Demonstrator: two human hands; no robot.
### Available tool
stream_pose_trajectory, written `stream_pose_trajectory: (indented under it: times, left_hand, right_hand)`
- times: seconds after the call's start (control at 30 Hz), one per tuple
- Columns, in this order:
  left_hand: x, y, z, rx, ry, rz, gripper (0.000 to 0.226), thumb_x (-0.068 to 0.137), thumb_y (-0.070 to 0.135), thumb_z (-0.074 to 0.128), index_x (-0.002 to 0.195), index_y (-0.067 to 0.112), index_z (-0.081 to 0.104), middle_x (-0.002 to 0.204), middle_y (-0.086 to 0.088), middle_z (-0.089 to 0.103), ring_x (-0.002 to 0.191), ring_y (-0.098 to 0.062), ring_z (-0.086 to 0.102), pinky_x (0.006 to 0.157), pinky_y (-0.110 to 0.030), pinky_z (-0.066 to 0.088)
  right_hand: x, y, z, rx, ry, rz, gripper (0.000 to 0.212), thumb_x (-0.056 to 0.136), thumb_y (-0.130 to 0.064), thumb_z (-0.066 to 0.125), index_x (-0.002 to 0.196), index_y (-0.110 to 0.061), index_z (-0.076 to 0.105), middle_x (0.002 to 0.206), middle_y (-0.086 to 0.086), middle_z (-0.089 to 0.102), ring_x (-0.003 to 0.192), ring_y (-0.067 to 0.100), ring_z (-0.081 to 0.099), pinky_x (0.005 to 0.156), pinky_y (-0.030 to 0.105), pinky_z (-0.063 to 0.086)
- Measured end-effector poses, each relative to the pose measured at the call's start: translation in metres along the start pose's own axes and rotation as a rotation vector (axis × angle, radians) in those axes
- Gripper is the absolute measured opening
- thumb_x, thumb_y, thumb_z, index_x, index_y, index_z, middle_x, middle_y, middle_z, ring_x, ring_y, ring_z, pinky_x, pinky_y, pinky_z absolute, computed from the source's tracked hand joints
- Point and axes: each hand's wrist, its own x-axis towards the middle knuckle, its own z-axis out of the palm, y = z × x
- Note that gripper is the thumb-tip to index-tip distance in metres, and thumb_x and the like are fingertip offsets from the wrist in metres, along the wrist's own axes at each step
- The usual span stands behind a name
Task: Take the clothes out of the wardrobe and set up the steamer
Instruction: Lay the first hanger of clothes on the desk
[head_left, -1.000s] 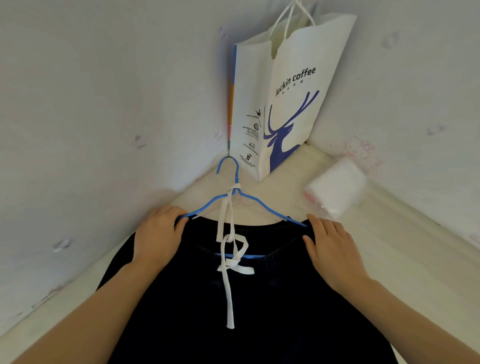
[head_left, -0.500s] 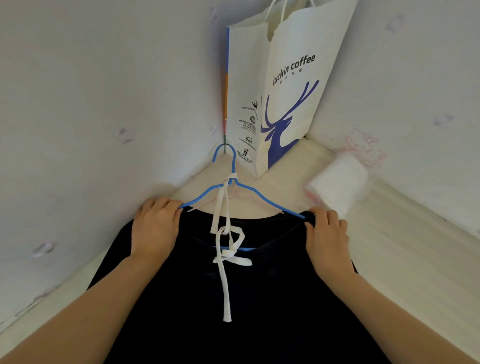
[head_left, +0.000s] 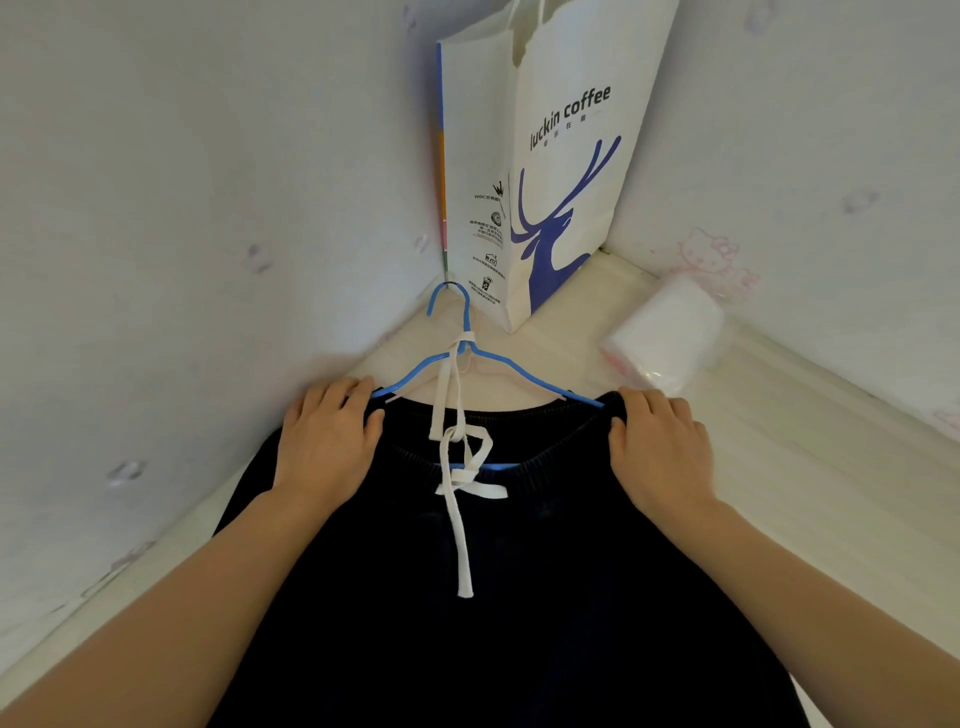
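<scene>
1. While both hands hold the waistband of the dark trousers (head_left: 519, 597), the step in hand appears to be laying out the garment taken from the wardrobe, ahead of steaming.
2. Left hand (head_left: 327, 441): fingers curled over the left corner of the waistband, at the end of the blue wire hanger (head_left: 452, 358). The grip is grasping fabric, possibly the hanger arm too; this cannot be confirmed.
3. Right hand (head_left: 657, 447): fingers curled over the right corner of the waistband, where the other hanger arm enters the cloth. The grip is likewise closed on the waistband.
4. Location: the trousers lie flat on the pale surface (head_left: 831, 467) in a corner between two papered walls, the hanger hook pointing toward a white Luckin Coffee paper bag (head_left: 561, 171). A white plastic-wrapped roll (head_left: 670, 332) lies near the right hand, not touching it.
5. Appearance: near-black fabric, gathered elastic waistband, threaded on the hanger. A white drawstring (head_left: 460, 499) is knotted around the hanger neck, one end trailing down the front.
6. Next move, as a judgement: release the waistband and fetch the steamer, which is not in view.
</scene>
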Motion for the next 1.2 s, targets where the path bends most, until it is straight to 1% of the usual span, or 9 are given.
stream_pose_trajectory:
  times: [0.1, 0.23, 0.4, 0.5, 0.67, 0.8, 1.03, 1.1, 1.2]
  left_hand:
    - [-0.007, 0.005, -0.013, -0.005, -0.031, -0.004, 0.04, 0.092, 0.025, 0.058, 0.129, 0.008, 0.058, 0.124, -0.009, 0.061, 0.117, -0.032, 0.052, 0.098, -0.049, 0.041]
    - [-0.021, 0.017, -0.04, -0.038, -0.062, 0.017, 0.036, 0.091, 0.02, 0.057, 0.124, 0.006, 0.06, 0.125, -0.009, 0.06, 0.116, -0.032, 0.053, 0.095, -0.046, 0.043]
    - [-0.06, 0.044, -0.082, -0.117, -0.085, 0.083, 0.036, 0.095, 0.023, 0.051, 0.128, 0.01, 0.059, 0.124, -0.007, 0.061, 0.121, -0.027, 0.049, 0.097, -0.042, 0.044]
    - [-0.096, 0.062, -0.105, -0.152, -0.072, 0.147, 0.035, 0.095, 0.024, 0.051, 0.126, 0.012, 0.06, 0.121, -0.004, 0.064, 0.119, -0.024, 0.051, 0.096, -0.039, 0.046]
    - [-0.169, 0.088, -0.136, -0.153, -0.061, 0.331, 0.028, 0.093, 0.024, 0.054, 0.115, 0.013, 0.066, 0.104, -0.002, 0.07, 0.103, -0.021, 0.06, 0.083, -0.037, 0.053]
    - [-0.233, 0.108, -0.149, -0.097, -0.099, 0.517, 0.03, 0.092, 0.028, 0.054, 0.116, 0.014, 0.066, 0.097, 0.0, 0.071, 0.096, -0.021, 0.063, 0.077, -0.036, 0.054]
    - [-0.336, 0.15, -0.167, -0.197, -0.046, 0.712, 0.029, 0.09, 0.022, 0.059, 0.116, 0.011, 0.066, 0.095, -0.001, 0.071, 0.09, -0.02, 0.064, 0.074, -0.034, 0.053]
    - [-0.363, 0.165, -0.172, -0.222, -0.058, 0.769, 0.03, 0.089, 0.021, 0.061, 0.117, 0.011, 0.066, 0.097, 0.0, 0.071, 0.091, -0.019, 0.064, 0.075, -0.033, 0.053]
    - [-0.406, 0.186, -0.178, -0.258, -0.095, 0.854, 0.032, 0.089, 0.022, 0.061, 0.119, 0.013, 0.064, 0.101, 0.002, 0.07, 0.094, -0.017, 0.063, 0.076, -0.033, 0.053]
  right_hand:
    - [-0.012, -0.003, -0.015, 0.005, -0.026, -0.027, 0.036, 0.094, -0.023, 0.044, 0.129, -0.015, 0.05, 0.123, 0.003, 0.057, 0.111, 0.029, 0.05, 0.084, 0.04, 0.044]
    - [-0.042, -0.01, -0.037, 0.018, -0.048, -0.066, 0.045, 0.095, -0.022, 0.043, 0.139, -0.011, 0.043, 0.133, 0.005, 0.053, 0.121, 0.028, 0.047, 0.092, 0.039, 0.042]
    - [-0.096, -0.021, -0.068, 0.059, -0.037, -0.08, 0.046, 0.098, -0.026, 0.043, 0.14, -0.009, 0.042, 0.138, 0.007, 0.051, 0.128, 0.027, 0.045, 0.102, 0.037, 0.039]
    - [-0.139, -0.024, -0.085, 0.089, -0.022, -0.075, 0.048, 0.099, -0.03, 0.042, 0.142, -0.009, 0.04, 0.139, 0.007, 0.051, 0.131, 0.025, 0.044, 0.105, 0.037, 0.038]
    - [-0.228, -0.026, -0.107, 0.087, 0.025, -0.051, 0.047, 0.098, -0.028, 0.046, 0.14, -0.008, 0.043, 0.132, 0.011, 0.057, 0.129, 0.028, 0.047, 0.109, 0.039, 0.037]
    - [-0.311, -0.022, -0.115, 0.109, 0.031, 0.002, 0.048, 0.098, -0.027, 0.046, 0.141, -0.007, 0.041, 0.134, 0.013, 0.054, 0.132, 0.03, 0.044, 0.111, 0.04, 0.034]
    - [-0.45, -0.007, -0.121, 0.108, 0.03, 0.136, 0.049, 0.097, -0.032, 0.046, 0.141, -0.011, 0.04, 0.14, 0.006, 0.049, 0.134, 0.026, 0.04, 0.112, 0.037, 0.031]
    - [-0.485, 0.0, -0.123, 0.131, 0.062, 0.212, 0.048, 0.093, -0.029, 0.055, 0.136, -0.009, 0.048, 0.134, 0.007, 0.055, 0.128, 0.027, 0.048, 0.107, 0.039, 0.038]
    - [-0.54, 0.011, -0.126, 0.156, 0.143, 0.338, 0.045, 0.082, -0.024, 0.07, 0.123, -0.008, 0.059, 0.119, 0.007, 0.065, 0.112, 0.027, 0.061, 0.095, 0.039, 0.049]
